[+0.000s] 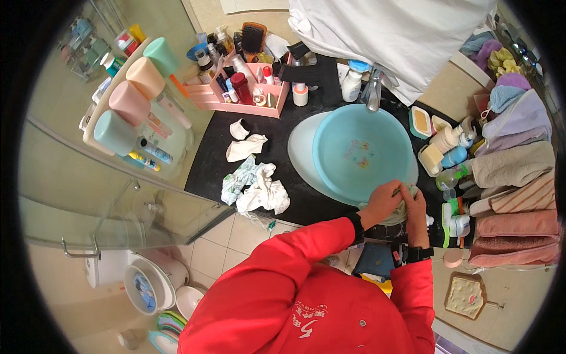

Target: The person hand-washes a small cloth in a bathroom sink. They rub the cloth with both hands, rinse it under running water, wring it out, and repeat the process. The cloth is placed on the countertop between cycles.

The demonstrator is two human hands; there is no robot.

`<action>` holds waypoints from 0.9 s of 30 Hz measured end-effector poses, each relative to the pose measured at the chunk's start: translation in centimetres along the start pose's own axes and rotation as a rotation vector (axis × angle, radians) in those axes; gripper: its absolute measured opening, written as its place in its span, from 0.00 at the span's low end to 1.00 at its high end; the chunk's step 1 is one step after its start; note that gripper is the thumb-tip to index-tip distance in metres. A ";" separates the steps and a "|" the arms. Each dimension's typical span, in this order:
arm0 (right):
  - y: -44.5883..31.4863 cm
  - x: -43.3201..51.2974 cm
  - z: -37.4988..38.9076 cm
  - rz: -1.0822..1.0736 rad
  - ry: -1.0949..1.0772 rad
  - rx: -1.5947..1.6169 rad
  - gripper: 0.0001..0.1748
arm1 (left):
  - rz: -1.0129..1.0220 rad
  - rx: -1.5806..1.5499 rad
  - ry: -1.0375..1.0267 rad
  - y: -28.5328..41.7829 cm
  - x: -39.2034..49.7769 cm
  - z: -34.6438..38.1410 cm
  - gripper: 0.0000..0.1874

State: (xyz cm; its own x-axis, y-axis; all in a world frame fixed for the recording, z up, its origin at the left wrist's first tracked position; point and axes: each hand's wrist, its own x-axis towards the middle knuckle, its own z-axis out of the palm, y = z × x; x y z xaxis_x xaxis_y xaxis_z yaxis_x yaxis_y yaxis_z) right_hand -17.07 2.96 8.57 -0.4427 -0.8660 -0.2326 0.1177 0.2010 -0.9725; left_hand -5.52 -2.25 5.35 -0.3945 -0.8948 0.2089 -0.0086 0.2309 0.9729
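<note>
At the near right rim of a light blue plastic basin (329, 177), my two hands are close together. My left hand (381, 200) and my right hand (414, 208) both pinch a pale greenish, thin, crumpled material (395, 216); whether it is a plastic bag or cloth I cannot tell. Part of it hangs below the fingers over the counter's front edge. The basin, with a printed pattern on its bottom, sits over a white washbasin (301, 152) under a metal faucet (374, 90). Crumpled white cloths (264, 190) lie left of it.
Small white cloth pieces (246, 148) lie on the black counter (205, 146). A pink organizer (212, 105) with bottles stands at the back. Soap boxes (420, 121), bottles (445, 139) and hanging towels (513, 163) line the right. Left are a cup rack (116, 73) and glass door (154, 212).
</note>
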 end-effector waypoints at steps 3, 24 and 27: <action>-0.7 0.4 -0.6 0.048 -0.002 0.052 0.21 | 0.086 0.025 -0.014 0.6 -0.2 -1.1 0.11; 4.7 -5.9 -15.3 -0.173 0.317 -0.874 0.22 | 0.369 0.746 -0.840 0.3 -4.0 -0.8 0.28; 7.7 -6.5 -13.4 -0.241 0.515 -1.017 0.39 | 0.431 0.905 -0.786 -2.4 -4.5 -0.3 0.41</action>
State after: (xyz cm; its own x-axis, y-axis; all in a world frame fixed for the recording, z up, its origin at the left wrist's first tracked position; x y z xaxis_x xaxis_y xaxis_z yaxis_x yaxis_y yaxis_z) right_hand -25.19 16.27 2.44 -0.6927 -0.6902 0.2093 -0.6825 0.5335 -0.4996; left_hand -3.45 1.13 2.11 -0.9550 -0.2873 0.0737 -0.2428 0.9001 0.3618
